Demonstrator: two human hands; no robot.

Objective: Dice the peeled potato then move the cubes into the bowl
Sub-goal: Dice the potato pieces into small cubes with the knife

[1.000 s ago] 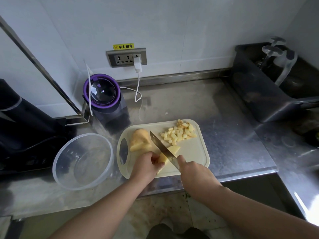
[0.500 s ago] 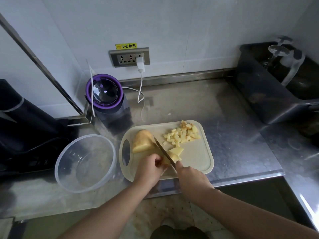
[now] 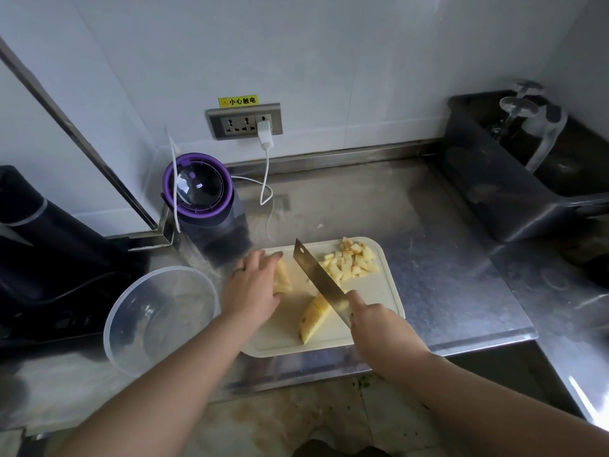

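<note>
Two firm, likely slick potato pieces (image 3: 314,316): my left grip (image 3: 252,286) flat atop one, best pinned cut-face down; right grip (image 3: 379,328) holds knife (image 3: 316,275).

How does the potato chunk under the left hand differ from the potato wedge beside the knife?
The chunk is partly covered by the left hand; the wedge lies bare, touched by no hand. The chunk sits clear of the knife; the blade crosses the wedge's far end. Both are pale yellow, not yet diced, on the cutting board.
</note>
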